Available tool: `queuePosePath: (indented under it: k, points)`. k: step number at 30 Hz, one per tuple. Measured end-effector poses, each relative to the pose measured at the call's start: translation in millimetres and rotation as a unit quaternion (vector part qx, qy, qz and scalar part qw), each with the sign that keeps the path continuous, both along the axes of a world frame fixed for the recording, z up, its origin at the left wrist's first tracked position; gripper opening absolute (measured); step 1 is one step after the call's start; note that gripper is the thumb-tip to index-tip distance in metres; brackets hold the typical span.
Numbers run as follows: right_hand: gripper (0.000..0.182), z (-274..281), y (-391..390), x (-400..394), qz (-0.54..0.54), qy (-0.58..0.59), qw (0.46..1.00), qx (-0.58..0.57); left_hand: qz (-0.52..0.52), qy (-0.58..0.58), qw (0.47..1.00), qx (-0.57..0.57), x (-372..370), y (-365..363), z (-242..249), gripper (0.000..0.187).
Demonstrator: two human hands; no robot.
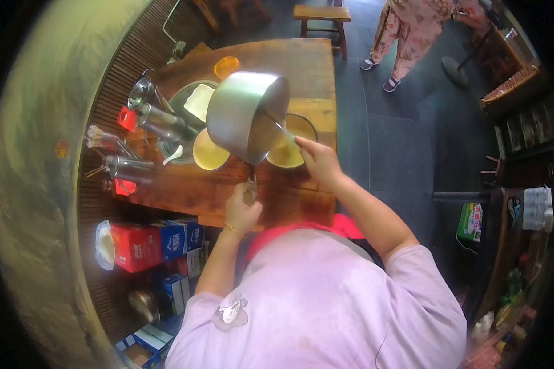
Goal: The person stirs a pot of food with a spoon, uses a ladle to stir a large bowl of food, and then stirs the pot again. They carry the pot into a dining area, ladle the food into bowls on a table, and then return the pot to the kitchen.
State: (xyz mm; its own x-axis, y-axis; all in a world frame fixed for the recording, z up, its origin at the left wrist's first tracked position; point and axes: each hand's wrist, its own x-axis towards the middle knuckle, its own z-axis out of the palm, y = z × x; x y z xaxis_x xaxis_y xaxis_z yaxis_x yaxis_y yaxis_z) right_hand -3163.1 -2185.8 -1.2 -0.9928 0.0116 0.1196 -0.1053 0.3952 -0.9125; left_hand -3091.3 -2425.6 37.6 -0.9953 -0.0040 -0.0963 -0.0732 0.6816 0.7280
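Note:
My left hand (242, 208) is closed around the handle of a large steel saucepan (237, 107). The pan is tipped on its side above the wooden table, its mouth facing right. In my right hand (319, 161) is the handle of a thin metal utensil (281, 127) that reaches into the pan; its far end is hidden there. Partly under the pan's mouth stands a dark-rimmed bowl (301, 132) with yellowish contents. A yellow bowl (210, 151) sits just left of the pan, partly covered by it.
On the wooden table (314, 61) are a white spoon (173, 155), a white square item (199, 102), an orange dish (226, 66) and steel canisters (160, 122). Boxes (139, 246) stand below left. Across the floor, a person (406, 37) stands near a wooden stool (321, 13).

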Motion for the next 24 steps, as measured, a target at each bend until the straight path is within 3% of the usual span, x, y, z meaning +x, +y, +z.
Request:
queuePosePath:
  k: [7, 12, 18, 24]
  points:
    - [0.033, -22, 42, 27, 0.028, 0.048, 0.993, 0.107, -0.014, 0.027, 0.996, -0.080, -2, 4, -18, 0.033]
    - [0.035, -8, 64, 42, 0.038, 0.060, 0.978, 0.194, -0.018, 0.035, 0.995, -0.091, -3, 4, -13, 0.031]
    - [0.035, 17, 35, 22, 0.014, 0.097, 0.993, 0.072, -0.004, 0.068, 0.996, -0.065, 0, -3, -26, 0.030]
    - [0.031, -19, -12, -6, -0.043, 0.124, 0.985, 0.108, -0.006, 0.066, 0.998, -0.012, 1, 6, -15, 0.031]
